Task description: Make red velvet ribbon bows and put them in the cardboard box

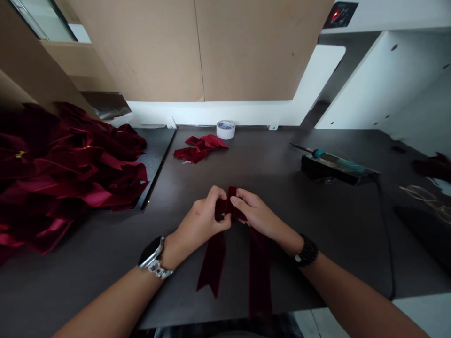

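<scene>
Your left hand (206, 216) and right hand (255, 213) both pinch the folded middle of a dark red velvet ribbon (260, 277), held just above the dark brown tabletop (169, 291). Its notched tail hangs towards seven o'clock, the other towards five.

If either pinch loosens, the folds could slip or twist, since nothing visible besides your fingers holds them. The longer tail reaches the table's near edge, so your clothing or forearm might catch it. The silver metal-link watch (158, 268) on your left wrist could snag the pile. At two o'clock lies a teal-handled soldering iron (331, 159), its tip pointing to ten o'clock; if it is hot, a careless reach could scorch velvet or skin. Its black cord (384, 230) could drag it if your right arm hooks it.

Your fingers hide the ribbon's centre, so you cannot tell how it is fastened there. The longer tail's end blurs into shadow, and the dark red velvet heap (88, 164) at nine to ten o'clock runs out of view.
</scene>
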`<state>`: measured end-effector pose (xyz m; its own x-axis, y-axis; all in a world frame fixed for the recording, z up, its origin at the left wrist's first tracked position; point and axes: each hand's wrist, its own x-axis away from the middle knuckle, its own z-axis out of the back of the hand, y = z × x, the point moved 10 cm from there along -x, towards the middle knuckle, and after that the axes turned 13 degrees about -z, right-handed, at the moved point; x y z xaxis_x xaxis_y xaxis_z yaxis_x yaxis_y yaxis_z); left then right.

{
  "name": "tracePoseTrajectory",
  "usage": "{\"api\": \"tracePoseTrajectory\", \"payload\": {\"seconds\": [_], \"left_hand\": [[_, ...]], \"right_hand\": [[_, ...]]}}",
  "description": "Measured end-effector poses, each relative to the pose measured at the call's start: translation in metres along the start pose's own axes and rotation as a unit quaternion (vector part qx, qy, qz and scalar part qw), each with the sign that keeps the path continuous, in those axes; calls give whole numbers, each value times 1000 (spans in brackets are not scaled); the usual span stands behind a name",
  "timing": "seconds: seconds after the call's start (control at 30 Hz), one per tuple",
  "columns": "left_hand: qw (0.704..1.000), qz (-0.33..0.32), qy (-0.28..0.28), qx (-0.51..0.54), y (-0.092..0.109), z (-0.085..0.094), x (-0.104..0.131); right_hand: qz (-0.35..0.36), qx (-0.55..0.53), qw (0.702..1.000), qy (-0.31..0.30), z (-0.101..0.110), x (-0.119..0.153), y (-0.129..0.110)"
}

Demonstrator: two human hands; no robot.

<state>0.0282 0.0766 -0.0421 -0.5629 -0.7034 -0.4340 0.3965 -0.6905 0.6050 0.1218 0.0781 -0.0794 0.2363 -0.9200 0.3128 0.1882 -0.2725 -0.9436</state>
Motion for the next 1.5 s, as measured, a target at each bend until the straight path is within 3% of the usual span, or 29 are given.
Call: {"api": "tracePoseTrajectory", "payload": {"seconds": [0.1, 0.23, 0.33, 0.4, 0.47, 0.53, 0.6, 0.63, 0.67, 0.77, 0.83, 0.93, 1.03, 1.2, 1.37, 1.5], "left_hand": [[989, -106, -16, -97, 19, 5, 0], [947, -236, -72, -203, 43, 5, 3], [922, -292, -105, -231, 57, 2, 7], [921, -300, -112, -223, 61, 0, 7], [933, -282, -109, -194, 59, -1, 5], [956, -236, -97, -146, 51, -1, 0], [982, -155, -64, -90, 34, 5, -6], [992, -102, -51, -61, 23, 8, -9], [998, -44, -44, -30, 10, 9, -10], [989, 101, -54, 92, -19, 4, -7], [966, 172, -56, 186, -29, -1, -2], [918, 259, -46, 295, -36, -7, 7], [880, 305, -47, 361, -35, -13, 12], [854, 307, -50, 417, -33, -21, 14], [897, 238, -54, 369, -28, -22, 7], [927, 182, -69, 321, -22, -19, 3]], "right_hand": [[-52, -74, 995, -48, -7, -1, 8], [-129, -155, 972, -117, -16, 6, 15], [-153, -163, 959, -172, -23, 12, 15], [-156, -114, 962, -194, -25, 14, 18], [-125, -40, 978, -163, -17, 10, 16], [-12, 46, 998, -29, 8, 6, -4], [159, 119, 970, 141, 33, 24, -41], [237, 146, 941, 194, 37, 38, -57], [300, 172, 915, 209, 34, 50, -69], [407, 269, 864, 123, 3, 69, -82], [415, 349, 838, 67, -16, 69, -76], [389, 423, 816, 56, -23, 61, -66], [394, 477, 781, 82, -25, 59, -61], [459, 478, 736, 138, -28, 69, -67], [492, 445, 726, 180, -28, 79, -73], [464, 428, 757, 168, -27, 73, -71]]}}
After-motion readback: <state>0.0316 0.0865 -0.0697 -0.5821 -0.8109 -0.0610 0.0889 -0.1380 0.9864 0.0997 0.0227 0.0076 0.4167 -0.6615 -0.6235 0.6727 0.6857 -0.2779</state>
